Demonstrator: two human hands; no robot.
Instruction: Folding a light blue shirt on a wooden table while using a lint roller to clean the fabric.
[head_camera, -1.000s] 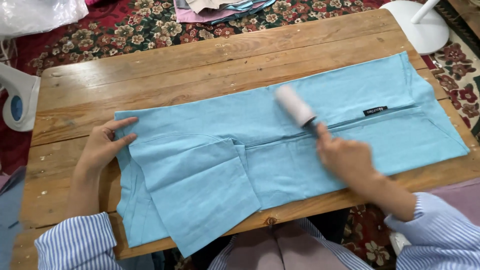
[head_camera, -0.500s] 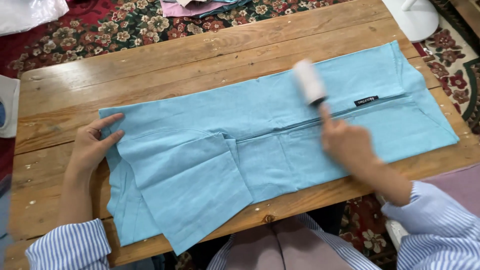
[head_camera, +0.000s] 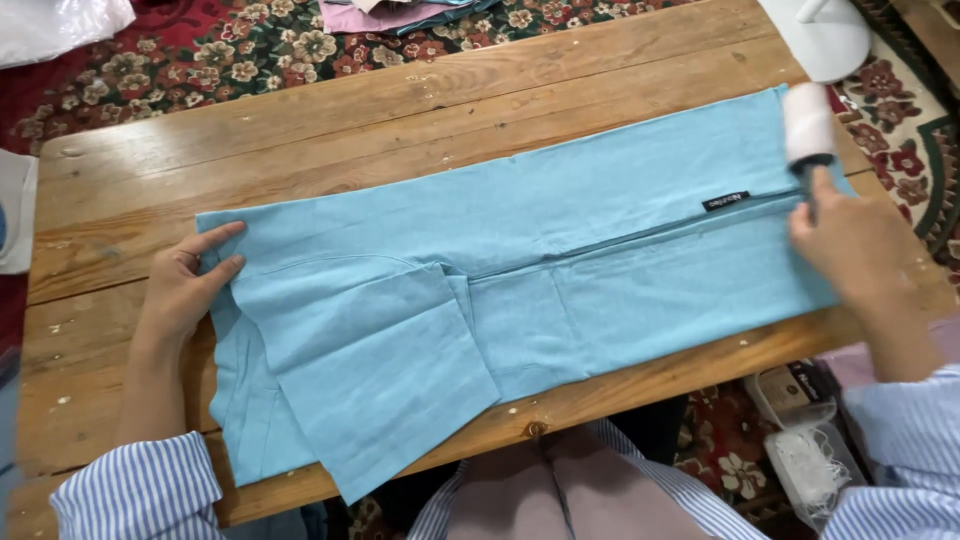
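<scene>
- Left hand (head_camera: 190, 285): laid flat, fingers spread, holding nothing; it presses on the left edge of the light blue garment (head_camera: 520, 280), apparently to keep the cloth from sliding.
- Light blue garment: folded lengthwise and spread across the middle of the wooden desk (head_camera: 300, 130); one flap at its lower left hangs over the near desk edge. A small dark label (head_camera: 725, 200) sits right of the garment's centre.
- Right hand (head_camera: 850, 245): closed around the dark handle of a lint roller (head_camera: 808, 122), resting on the garment's right end.
- Lint roller: its pale drum lies at the garment's upper right corner, seemingly in contact with the cloth so that it picks up fluff.
- Patterned rug (head_camera: 250, 50): beyond the desk, behind the garment.
</scene>
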